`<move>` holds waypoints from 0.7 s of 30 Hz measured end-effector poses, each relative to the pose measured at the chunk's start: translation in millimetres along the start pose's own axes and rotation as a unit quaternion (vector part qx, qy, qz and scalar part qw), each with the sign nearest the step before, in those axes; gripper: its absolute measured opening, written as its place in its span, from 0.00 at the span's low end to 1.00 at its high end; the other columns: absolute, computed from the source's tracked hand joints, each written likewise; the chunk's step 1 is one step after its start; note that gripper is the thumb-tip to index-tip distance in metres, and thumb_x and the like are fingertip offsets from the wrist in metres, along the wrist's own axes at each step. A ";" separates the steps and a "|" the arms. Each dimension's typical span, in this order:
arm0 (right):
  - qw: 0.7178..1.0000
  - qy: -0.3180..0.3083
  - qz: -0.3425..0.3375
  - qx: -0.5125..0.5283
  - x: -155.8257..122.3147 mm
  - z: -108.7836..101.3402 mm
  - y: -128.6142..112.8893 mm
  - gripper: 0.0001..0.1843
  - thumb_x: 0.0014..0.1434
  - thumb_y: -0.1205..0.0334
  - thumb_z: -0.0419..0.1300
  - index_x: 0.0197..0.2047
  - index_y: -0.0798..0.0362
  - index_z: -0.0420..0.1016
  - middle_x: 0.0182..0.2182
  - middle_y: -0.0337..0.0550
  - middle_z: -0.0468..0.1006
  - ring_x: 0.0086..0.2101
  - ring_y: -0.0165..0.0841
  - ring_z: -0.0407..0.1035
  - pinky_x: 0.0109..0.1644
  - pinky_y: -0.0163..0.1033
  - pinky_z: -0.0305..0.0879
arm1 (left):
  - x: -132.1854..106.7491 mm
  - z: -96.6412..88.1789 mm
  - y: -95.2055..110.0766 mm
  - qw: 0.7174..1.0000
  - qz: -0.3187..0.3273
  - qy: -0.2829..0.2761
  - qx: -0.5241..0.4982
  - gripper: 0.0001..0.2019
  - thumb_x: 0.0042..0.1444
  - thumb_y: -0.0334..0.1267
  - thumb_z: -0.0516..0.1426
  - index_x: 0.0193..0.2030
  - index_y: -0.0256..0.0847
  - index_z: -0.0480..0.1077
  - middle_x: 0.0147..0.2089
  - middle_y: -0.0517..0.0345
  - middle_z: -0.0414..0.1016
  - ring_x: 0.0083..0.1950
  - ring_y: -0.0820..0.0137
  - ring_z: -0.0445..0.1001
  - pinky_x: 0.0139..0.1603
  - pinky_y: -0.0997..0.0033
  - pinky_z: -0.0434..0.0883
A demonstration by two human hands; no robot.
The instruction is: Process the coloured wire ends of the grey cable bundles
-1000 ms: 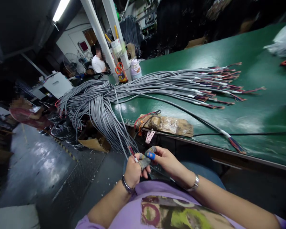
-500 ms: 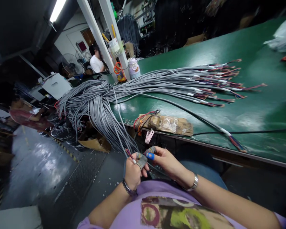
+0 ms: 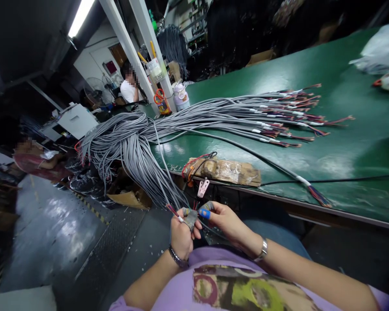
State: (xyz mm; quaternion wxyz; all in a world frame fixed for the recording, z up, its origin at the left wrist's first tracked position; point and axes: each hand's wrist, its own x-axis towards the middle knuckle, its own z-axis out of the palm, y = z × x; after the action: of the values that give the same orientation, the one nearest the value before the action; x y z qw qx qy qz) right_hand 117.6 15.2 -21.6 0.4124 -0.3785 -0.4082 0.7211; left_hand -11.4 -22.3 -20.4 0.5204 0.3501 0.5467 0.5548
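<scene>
My left hand (image 3: 182,233) is closed around a grey cable, with grey tape wrapped on its fingers. The cable's fanned end of thin red and dark wires (image 3: 172,210) sticks out past a white tape band (image 3: 180,219). Close beside it, my right hand (image 3: 228,222) pinches at thin coloured wires (image 3: 195,205) between taped fingertips, blue on the thumb; the exact grip is partly hidden. A big bundle of grey cables (image 3: 139,147) hangs over the table edge in front of my hands.
On the green table (image 3: 337,73) lie a wooden block (image 3: 240,172) with a pink clip (image 3: 203,188) hanging beside it, and one separate cable (image 3: 272,160). A purple-white bottle (image 3: 180,97) and orange scissors (image 3: 160,96) are near the post. Two people sit at the left.
My hands stay close together at nearly the same spot. Short coloured wires now show between them, and the wire end at my left hand points further left. The view has shifted slightly.
</scene>
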 end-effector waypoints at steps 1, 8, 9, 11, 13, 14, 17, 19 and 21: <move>1.000 -0.001 0.002 0.002 0.6 0.0 -0.1 0.22 0.37 0.47 0.70 0.25 0.55 0.70 0.20 0.34 0.67 0.22 0.25 0.56 0.26 0.33 0.53 | 0.6 0.0 0.5 1.000 0.000 0.002 0.000 0.11 0.50 0.42 0.58 0.25 0.37 0.65 0.17 0.61 0.70 0.11 0.81 0.59 0.11 0.81 0.48; 1.000 -0.028 0.002 0.012 6.4 3.3 -7.8 0.20 0.40 0.49 0.69 0.30 0.55 0.71 0.21 0.35 0.70 0.22 0.25 0.57 0.25 0.33 0.51 | 1.7 2.5 5.2 1.000 -0.010 -0.002 0.001 0.13 0.47 0.43 0.60 0.24 0.38 0.63 0.15 0.65 0.67 0.10 0.82 0.56 0.11 0.81 0.47; 1.000 -0.024 0.002 0.008 7.5 3.9 -8.7 0.20 0.40 0.49 0.69 0.30 0.54 0.71 0.21 0.35 0.69 0.22 0.25 0.57 0.25 0.33 0.51 | 1.7 3.0 5.5 1.000 -0.012 -0.004 0.002 0.13 0.47 0.43 0.60 0.24 0.38 0.62 0.15 0.65 0.67 0.10 0.82 0.56 0.10 0.81 0.47; 1.000 -0.013 0.000 -0.005 9.5 4.9 -9.3 0.20 0.40 0.48 0.69 0.27 0.54 0.70 0.20 0.34 0.68 0.21 0.25 0.56 0.25 0.33 0.52 | 2.0 3.6 5.8 1.000 -0.015 -0.003 0.003 0.13 0.47 0.43 0.60 0.24 0.39 0.62 0.15 0.65 0.67 0.10 0.81 0.56 0.10 0.81 0.47; 1.000 -0.002 -0.002 -0.014 10.7 5.2 -8.6 0.21 0.39 0.47 0.69 0.25 0.54 0.69 0.19 0.34 0.67 0.21 0.25 0.56 0.25 0.34 0.52 | 2.7 3.6 6.0 1.000 -0.014 0.001 0.002 0.13 0.48 0.44 0.60 0.24 0.38 0.62 0.15 0.65 0.67 0.10 0.81 0.56 0.10 0.81 0.47; 1.000 0.001 -0.001 -0.015 11.0 5.3 -7.9 0.21 0.39 0.47 0.69 0.25 0.54 0.70 0.19 0.34 0.67 0.21 0.25 0.55 0.25 0.34 0.52 | 3.2 3.4 6.1 1.000 -0.012 0.002 0.001 0.13 0.48 0.44 0.60 0.24 0.38 0.62 0.16 0.65 0.67 0.10 0.82 0.56 0.11 0.81 0.47; 1.000 0.010 -0.001 -0.011 10.7 5.2 -5.9 0.21 0.38 0.47 0.69 0.25 0.54 0.70 0.18 0.33 0.66 0.20 0.24 0.54 0.25 0.34 0.52 | 4.5 2.5 5.7 1.000 -0.005 0.003 -0.005 0.14 0.49 0.45 0.59 0.24 0.38 0.63 0.16 0.64 0.68 0.10 0.82 0.57 0.11 0.81 0.47; 1.000 0.013 0.000 -0.007 9.9 5.1 -5.3 0.20 0.39 0.47 0.69 0.25 0.54 0.69 0.18 0.32 0.65 0.20 0.24 0.54 0.25 0.34 0.51 | 5.2 2.1 5.0 1.000 -0.005 0.007 -0.010 0.13 0.49 0.45 0.59 0.25 0.38 0.64 0.16 0.64 0.68 0.10 0.82 0.57 0.11 0.81 0.47; 1.000 0.010 0.003 -0.001 9.0 5.1 -5.3 0.20 0.39 0.48 0.69 0.24 0.54 0.68 0.18 0.32 0.65 0.21 0.24 0.54 0.26 0.34 0.51 | 5.5 1.9 4.6 1.000 -0.008 0.012 -0.017 0.13 0.49 0.45 0.59 0.26 0.37 0.64 0.17 0.64 0.69 0.10 0.82 0.57 0.11 0.81 0.47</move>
State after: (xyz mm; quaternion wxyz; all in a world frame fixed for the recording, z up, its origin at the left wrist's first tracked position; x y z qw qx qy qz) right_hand 111.2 23.7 -16.8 0.4136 -0.3876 -0.4039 0.7181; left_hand -11.7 -15.9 -16.6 0.5241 0.3302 0.5459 0.5641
